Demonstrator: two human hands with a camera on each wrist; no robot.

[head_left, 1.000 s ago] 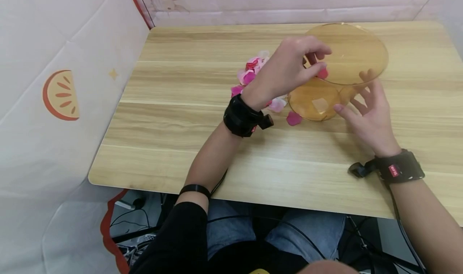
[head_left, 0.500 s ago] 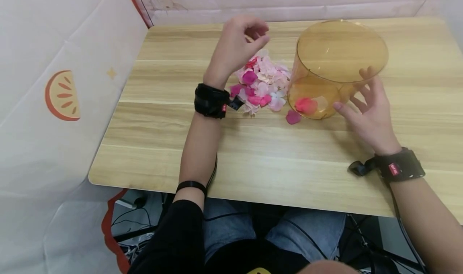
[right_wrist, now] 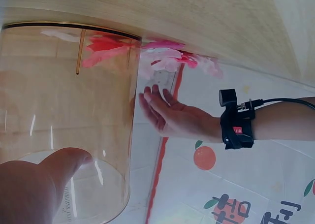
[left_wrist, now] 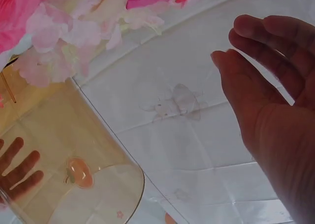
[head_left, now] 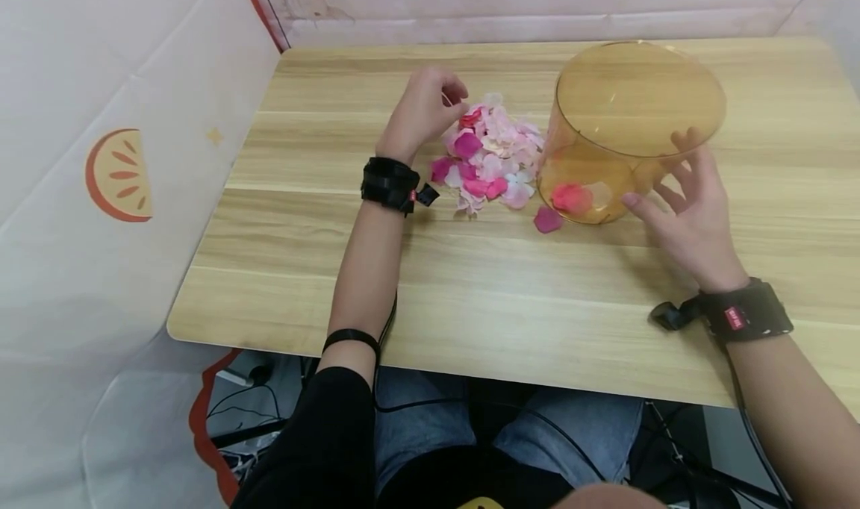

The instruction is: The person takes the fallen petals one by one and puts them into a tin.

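A pile of pink, red and pale fabric petals [head_left: 490,158] lies on the wooden table [head_left: 470,292]. My left hand [head_left: 452,98] hovers at the pile's far left edge with relaxed fingers and holds nothing; the right wrist view shows its palm [right_wrist: 167,113] open. To the right of the pile stands a clear amber tub [head_left: 631,113] with one red petal [head_left: 569,195] on its bottom. My right hand [head_left: 661,177] rests against the tub's near right wall with straight, spread fingers. In the left wrist view the petals [left_wrist: 74,32] and the tub [left_wrist: 74,160] show beside my fingers [left_wrist: 266,76].
A single pink petal [head_left: 547,220] lies on the table just in front of the tub. A white fabric wall with an orange-slice print [head_left: 117,173] stands along the table's left side, and a pale pink wall runs along the back.
My left hand held a red petal at the tub's rim, let it fall inside, swung left above the pile, and has now come down beside it. The right hand has stayed on the tub.
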